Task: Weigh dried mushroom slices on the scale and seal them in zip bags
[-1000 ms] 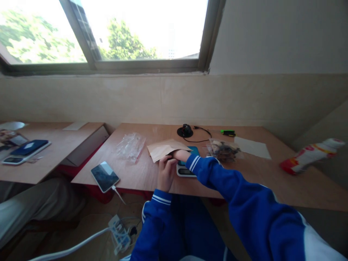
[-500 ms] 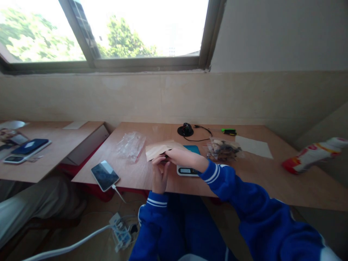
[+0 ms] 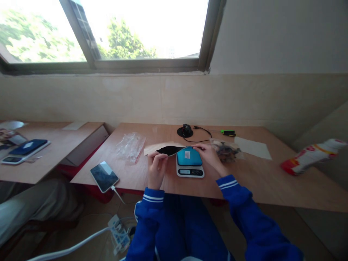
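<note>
A light-brown paper bag (image 3: 152,148) hangs above the table with its dark mouth spread toward me. My left hand (image 3: 157,166) pinches its near edge, thumb and fingers closed on the paper. On the other side, my right hand (image 3: 208,152) grips the bag's right end between thumb and fingers. Beneath and just right of the bag stands a white digital scale (image 3: 190,172) with a lit display. On the scale rests a blue flat box or tray (image 3: 189,159) bearing a white label. A clear bag of dark, mixed pieces (image 3: 226,150) lies beyond my right hand.
Clear plastic bags (image 3: 131,146) lie left, behind a charging phone (image 3: 104,176). At the back are a black round-based device (image 3: 185,130) with a cable and a green-black screwdriver (image 3: 228,132). Paper (image 3: 252,148) and a tilted bottle (image 3: 311,156) are right. Another person's leg (image 3: 40,214) is lower left.
My right hand has come out from over the bag's mouth and moved right to its end. The mouth now gapes wider, and the blue item and scale are more exposed.
</note>
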The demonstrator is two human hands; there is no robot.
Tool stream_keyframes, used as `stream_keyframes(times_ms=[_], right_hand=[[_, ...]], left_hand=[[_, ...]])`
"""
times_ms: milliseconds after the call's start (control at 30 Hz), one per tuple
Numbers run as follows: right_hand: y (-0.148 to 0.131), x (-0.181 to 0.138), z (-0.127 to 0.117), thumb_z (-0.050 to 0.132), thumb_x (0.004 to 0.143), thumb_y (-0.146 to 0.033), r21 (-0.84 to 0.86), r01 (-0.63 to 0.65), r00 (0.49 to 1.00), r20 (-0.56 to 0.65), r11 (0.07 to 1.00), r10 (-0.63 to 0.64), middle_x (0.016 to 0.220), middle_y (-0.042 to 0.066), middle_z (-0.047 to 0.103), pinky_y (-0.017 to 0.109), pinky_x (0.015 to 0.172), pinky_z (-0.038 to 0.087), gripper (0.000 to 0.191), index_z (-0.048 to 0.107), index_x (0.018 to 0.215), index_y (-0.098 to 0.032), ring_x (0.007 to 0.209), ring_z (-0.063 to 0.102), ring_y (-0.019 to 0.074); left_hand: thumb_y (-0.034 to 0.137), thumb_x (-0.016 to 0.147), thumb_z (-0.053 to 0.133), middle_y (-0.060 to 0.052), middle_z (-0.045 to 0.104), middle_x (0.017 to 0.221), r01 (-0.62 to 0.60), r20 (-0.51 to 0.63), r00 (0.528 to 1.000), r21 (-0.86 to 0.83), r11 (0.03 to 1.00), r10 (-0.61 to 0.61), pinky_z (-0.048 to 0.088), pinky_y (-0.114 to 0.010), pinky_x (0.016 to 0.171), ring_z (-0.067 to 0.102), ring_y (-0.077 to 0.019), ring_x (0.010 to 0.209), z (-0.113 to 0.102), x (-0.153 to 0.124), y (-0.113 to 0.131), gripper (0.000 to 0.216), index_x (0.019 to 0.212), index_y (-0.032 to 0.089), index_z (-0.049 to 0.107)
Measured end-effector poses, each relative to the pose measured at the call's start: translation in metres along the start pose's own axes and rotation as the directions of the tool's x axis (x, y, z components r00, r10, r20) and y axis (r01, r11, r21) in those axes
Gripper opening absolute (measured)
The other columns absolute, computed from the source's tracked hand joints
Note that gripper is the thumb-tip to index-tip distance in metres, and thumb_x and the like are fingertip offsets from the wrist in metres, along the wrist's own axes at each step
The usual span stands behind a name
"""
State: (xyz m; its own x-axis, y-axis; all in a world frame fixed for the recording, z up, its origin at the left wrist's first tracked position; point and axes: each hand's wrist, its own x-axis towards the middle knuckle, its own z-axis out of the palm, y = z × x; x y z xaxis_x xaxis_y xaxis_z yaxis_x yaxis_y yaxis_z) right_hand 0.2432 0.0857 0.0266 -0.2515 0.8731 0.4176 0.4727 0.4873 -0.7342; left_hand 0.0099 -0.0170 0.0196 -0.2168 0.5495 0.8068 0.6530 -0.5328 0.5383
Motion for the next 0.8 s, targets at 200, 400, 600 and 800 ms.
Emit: stream_keyframes(times_ms=[200,400,600,800], right_hand=[[0.040,-0.005,0.031,0.059,0.083,-0.035,-0.252,0.042,0.990,0.140,0.967,-0.007,0.107,0.012,0.070,0.051,0.100,0.041,0.023,0.075,0.090,-0.021,0.115,0.055,0.0311],[-0.072,0.000,-0.013,0.044,0.094,-0.035,0.120,0.134,0.990,0.035,0.984,-0.139,0.112,0.009,0.066,0.042,0.097,0.045,0.029,0.065,0.108,-0.020,0.108,0.059,0.0218],[-0.140,0.012,-0.006,0.043,0.093,-0.020,0.209,0.297,0.788,0.497,0.932,-0.363,0.098,0.006,0.070,0.029,0.082,0.050,0.024,0.065,0.103,-0.017,0.091,0.064,0.0165],[-0.119,0.029,0.029,0.045,0.083,-0.004,-0.018,0.504,0.558,0.770,0.864,-0.309,0.105,0.008,0.070,0.032,0.087,0.049,0.034,0.068,0.105,-0.016,0.099,0.063,0.0189]], left_hand=[[0.017,0.086,0.058,-0.002,0.049,0.090,0.022,-0.001,1.000,-0.024,0.999,-0.022,0.049,-0.026,0.074,0.054,-0.0127,0.084,-0.004,0.003,0.000,0.006,0.090,0.018,0.063],[0.016,0.086,0.058,-0.002,0.050,0.089,-0.025,0.031,0.999,-0.008,1.000,0.025,0.049,-0.025,0.074,0.054,-0.0119,0.083,-0.002,0.003,0.001,0.007,0.088,0.019,0.064],[0.013,0.086,0.056,-0.002,0.050,0.089,-0.093,0.002,0.996,0.021,0.995,0.093,0.051,-0.026,0.073,0.056,-0.0119,0.081,0.002,-0.004,0.006,0.012,0.090,0.020,0.066],[0.011,0.086,0.055,-0.001,0.051,0.089,-0.129,-0.030,0.991,0.011,0.992,0.130,0.051,-0.023,0.069,0.057,-0.0100,0.077,0.003,-0.018,0.006,0.016,0.090,0.020,0.068]])
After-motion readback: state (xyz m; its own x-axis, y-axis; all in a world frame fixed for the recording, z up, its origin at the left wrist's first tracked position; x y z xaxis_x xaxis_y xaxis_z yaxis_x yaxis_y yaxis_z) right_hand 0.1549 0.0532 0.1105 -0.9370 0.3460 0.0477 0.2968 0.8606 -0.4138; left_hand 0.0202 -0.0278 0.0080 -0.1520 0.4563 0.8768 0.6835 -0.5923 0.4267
